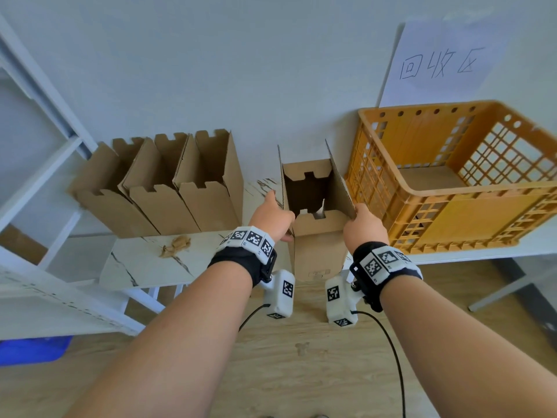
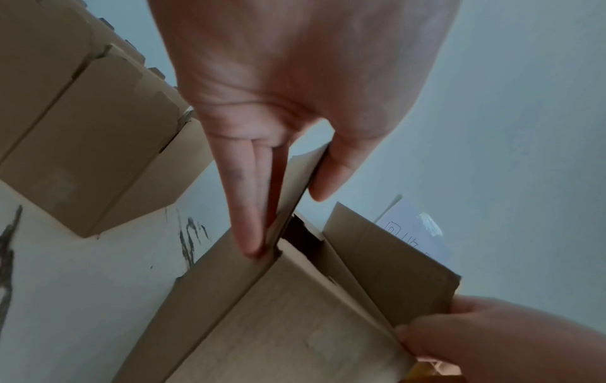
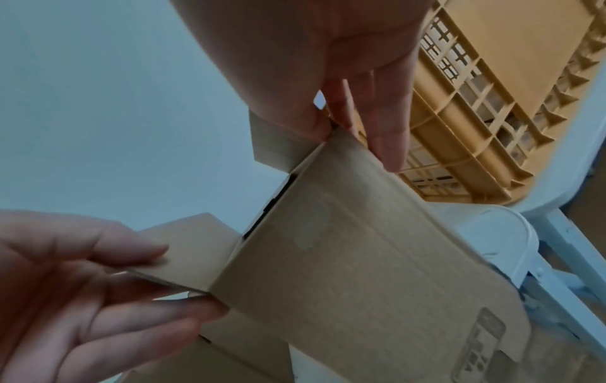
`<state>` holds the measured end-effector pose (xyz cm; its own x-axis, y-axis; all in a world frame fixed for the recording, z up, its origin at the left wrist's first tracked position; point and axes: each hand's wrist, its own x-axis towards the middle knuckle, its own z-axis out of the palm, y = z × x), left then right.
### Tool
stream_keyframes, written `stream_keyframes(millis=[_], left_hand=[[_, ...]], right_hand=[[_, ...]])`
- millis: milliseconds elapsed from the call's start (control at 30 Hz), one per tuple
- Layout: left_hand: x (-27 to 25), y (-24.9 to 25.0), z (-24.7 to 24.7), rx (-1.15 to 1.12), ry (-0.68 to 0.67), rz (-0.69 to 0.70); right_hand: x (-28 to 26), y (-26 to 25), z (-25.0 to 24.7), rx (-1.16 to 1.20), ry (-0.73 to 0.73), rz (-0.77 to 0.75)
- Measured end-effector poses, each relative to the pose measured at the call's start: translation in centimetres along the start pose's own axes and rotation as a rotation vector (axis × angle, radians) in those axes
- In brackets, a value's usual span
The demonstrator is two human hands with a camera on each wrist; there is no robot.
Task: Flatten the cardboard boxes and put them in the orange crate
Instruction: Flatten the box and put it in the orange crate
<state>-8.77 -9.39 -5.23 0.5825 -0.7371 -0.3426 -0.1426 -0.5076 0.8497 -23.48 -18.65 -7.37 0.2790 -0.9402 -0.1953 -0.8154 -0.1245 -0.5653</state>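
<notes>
At the far left stands a white shelf frame (image 1: 45,164), and beside it three open cardboard boxes (image 1: 159,188) lean together in a row against the wall, resting on the marble-patterned tabletop (image 1: 141,263). A small scrap of torn cardboard (image 1: 176,245) lies on the bare stretch of table in front of them. A narrow strip of tabletop separates the row from the box being worked (image 1: 318,236), which stands upright at the table's near edge, its top open and its two long side flaps raised.

The left hand (image 1: 271,217) pinches the left flap (image 2: 295,181): in the left wrist view the thumb lies on one face and the straight fingers (image 2: 249,207) on the other. The right hand (image 1: 366,226) pinches the near corner of the right flap (image 1: 342,182) between thumb and fingers (image 3: 387,124).

Just right of that flap, close to touching it, sits the orange crate (image 1: 470,188) on a white table, with a flat brown sheet showing on its floor. On the wall above the crate hangs a paper sign (image 1: 440,61) with handwritten characters.
</notes>
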Motion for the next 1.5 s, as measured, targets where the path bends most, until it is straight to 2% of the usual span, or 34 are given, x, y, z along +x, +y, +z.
stream_keyframes(millis=[67, 233, 300, 400, 433, 500, 600, 700, 800, 900, 1033, 1133, 1200, 1300, 1500], left_hand=[[0.0, 0.3, -0.1, 0.019, 0.041, 0.017], [0.9, 1.6, -0.9, 0.134, 0.309, 0.123], [1.5, 1.9, -1.8, 0.313, 0.360, 0.174], [1.7, 2.4, -3.1, 0.725, 0.354, 0.249], [1.8, 2.7, -3.4, 0.813, 0.324, 0.238], [2.0, 2.7, -3.7, 0.896, 0.206, 0.127], [2.3, 2.3, -3.7, 0.858, 0.063, -0.019], [2.4, 1.3, -3.6, 0.836, 0.087, -0.137], [2.2, 0.4, -3.6, 0.831, 0.175, -0.106], [1.6, 0.3, -3.5, 0.724, 0.259, -0.121], [0.9, 0.7, -3.5, 0.707, 0.296, -0.169], [0.4, 0.6, -3.3, 0.650, 0.328, -0.176], [-0.1, 0.7, -3.2, 0.542, 0.398, -0.195], [0.1, 1.2, -3.5, 0.451, 0.415, -0.229], [0.3, 1.2, -3.7, 0.400, 0.475, -0.153]], right_hand=[[0.1, -0.1, -0.3, -0.034, 0.030, -0.024], [0.0, -0.8, -1.4, -0.019, 0.114, -0.080], [-0.1, -0.8, -1.9, 0.015, 0.130, -0.107], [-0.5, -0.7, -2.7, 0.084, 0.167, -0.158], [-0.6, -0.7, -2.8, 0.109, 0.180, -0.173], [-0.8, -1.0, -3.2, 0.161, 0.200, -0.203], [-1.1, -1.5, -3.6, 0.257, 0.227, -0.252], [-1.4, -1.9, -3.8, 0.349, 0.231, -0.296], [-1.7, -2.2, -3.7, 0.398, 0.230, -0.313], [-1.7, -2.5, -3.0, 0.333, 0.200, -0.312], [-1.7, -2.8, -1.8, 0.299, 0.107, -0.228], [-2.2, -2.8, -0.9, 0.259, 0.059, -0.093], [-2.7, -2.8, -0.3, 0.077, 0.089, -0.030], [-3.2, -2.7, 0.2, -0.138, 0.184, -0.056], [-2.6, -3.0, -0.3, -0.058, 0.175, -0.058]])
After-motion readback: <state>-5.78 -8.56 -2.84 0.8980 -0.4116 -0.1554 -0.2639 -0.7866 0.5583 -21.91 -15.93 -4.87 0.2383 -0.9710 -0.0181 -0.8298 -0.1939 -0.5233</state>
